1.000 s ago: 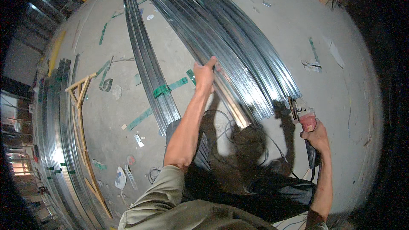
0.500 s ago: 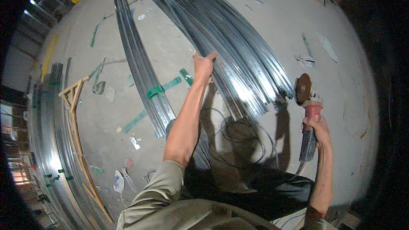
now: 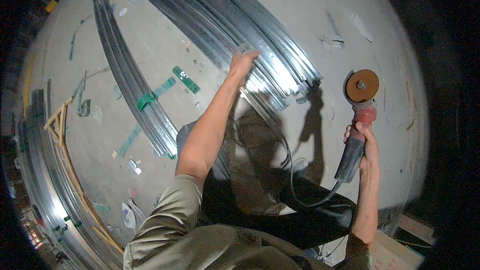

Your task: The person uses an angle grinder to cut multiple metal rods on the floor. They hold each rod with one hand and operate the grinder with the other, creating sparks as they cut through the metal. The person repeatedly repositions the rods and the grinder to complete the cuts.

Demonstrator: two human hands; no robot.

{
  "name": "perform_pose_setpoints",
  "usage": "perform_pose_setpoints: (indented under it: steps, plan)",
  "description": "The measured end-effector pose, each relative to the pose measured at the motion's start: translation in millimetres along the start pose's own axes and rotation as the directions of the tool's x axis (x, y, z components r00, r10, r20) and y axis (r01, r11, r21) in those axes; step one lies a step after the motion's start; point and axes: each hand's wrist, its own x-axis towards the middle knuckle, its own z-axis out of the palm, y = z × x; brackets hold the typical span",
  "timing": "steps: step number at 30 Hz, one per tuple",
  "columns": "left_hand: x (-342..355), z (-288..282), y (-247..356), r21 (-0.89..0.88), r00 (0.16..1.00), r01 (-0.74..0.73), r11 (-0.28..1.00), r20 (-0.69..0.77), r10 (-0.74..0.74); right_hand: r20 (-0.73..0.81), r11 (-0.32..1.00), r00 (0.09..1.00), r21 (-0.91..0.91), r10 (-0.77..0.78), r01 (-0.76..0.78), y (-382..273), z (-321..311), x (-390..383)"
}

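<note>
My left hand [image 3: 243, 63] reaches out to the stack of shiny galvanised metal channels [image 3: 210, 15], its fingers curled round a channel on the near left side. Part of its grip is hidden by the hand itself. On the right, my right hand [image 3: 364, 142] is wrapped round the black and red body of an angle grinder [image 3: 350, 155]. The grinder is held up off the floor, its round brown disc [image 3: 362, 86] at the top, apart from the channels. A black power cord [image 3: 310, 204] runs from its lower end toward my legs.
A smaller bundle of channels [image 3: 117, 55], bound with green tape [image 3: 146, 101], lies to the left. Farther left are a wooden frame [image 3: 62, 125] and more long metal profiles [image 3: 45, 185]. Tape scraps [image 3: 186, 80] and paper bits [image 3: 134, 166] litter the concrete floor.
The grinder has turned so its disc shows flat-on, and its cord now swings in a loop to the left. My left hand stays on the channels. The whole view has shifted.
</note>
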Motion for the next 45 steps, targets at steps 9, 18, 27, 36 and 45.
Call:
perform_pose_setpoints:
  steps: [9, 18, 27, 36, 45]
  plan:
    - [-23, -122, 15, 0.721, 0.918, -0.308, 0.621, 0.054, 0.393, 0.036, 0.994, 0.999, 0.103, 0.030, -0.033, 6, 7, 10]
    - [-157, -347, -144, 0.721, 0.749, 0.543, 0.430, -0.648, 0.141, 0.063, 0.999, 0.997, -0.021, 0.042, -0.040, 8, 26, 8]
    - [-142, -352, -146, 0.706, 0.706, 0.646, 0.288, -0.697, 0.125, 0.048, 0.993, 0.996, -0.090, 0.080, -0.075, 9, 42, 6]
    - [-145, -354, -101, 0.888, 0.888, 0.447, -0.112, -0.455, -0.068, 0.057, 0.988, 0.994, -0.128, 0.090, -0.082, 13, 39, 3]
    - [-209, -362, -29, 0.906, 0.937, 0.346, -0.242, -0.349, 0.033, 0.071, 0.980, 0.992, -0.177, 0.100, -0.086, 16, 37, 6]
